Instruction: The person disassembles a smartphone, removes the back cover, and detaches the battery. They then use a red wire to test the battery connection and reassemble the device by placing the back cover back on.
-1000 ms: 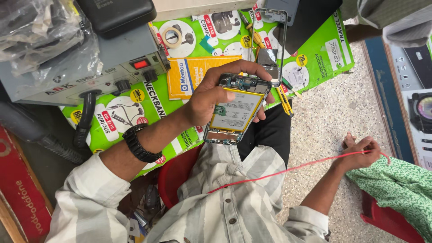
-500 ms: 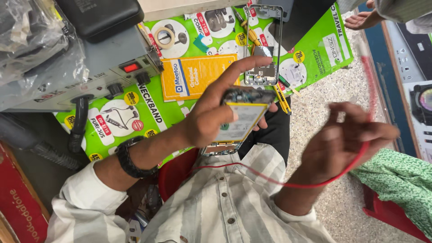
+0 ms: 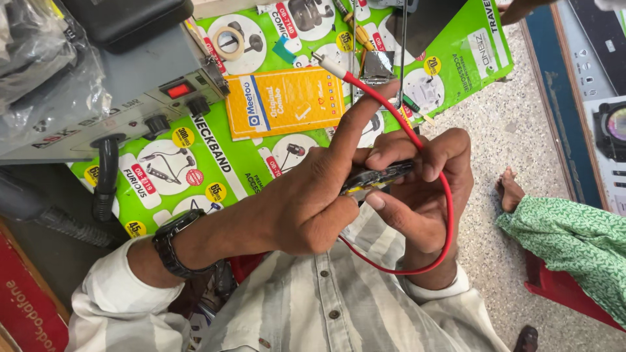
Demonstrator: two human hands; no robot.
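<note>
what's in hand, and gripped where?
Both hands hold an opened phone edge-on: left hand at its near end, right hand fingers over the far end. A red cable loops around the right hand.

Your left hand (image 3: 306,208) and right hand (image 3: 420,189) meet over your lap, both gripping an opened phone (image 3: 377,180) seen edge-on between the fingers. Your left forefinger stretches up along a red cable (image 3: 443,195), which loops from its white plug (image 3: 329,65) past your right hand and back under your wrist. A black watch (image 3: 173,244) sits on your left wrist. On the tabletop (image 3: 254,163), covered in green printed sheets, lie an orange packet (image 3: 285,101), a tape roll (image 3: 228,42) and a grey power supply (image 3: 124,98) with a red switch. A bare foot (image 3: 510,189) rests on the floor beside green cloth (image 3: 574,241).
</note>
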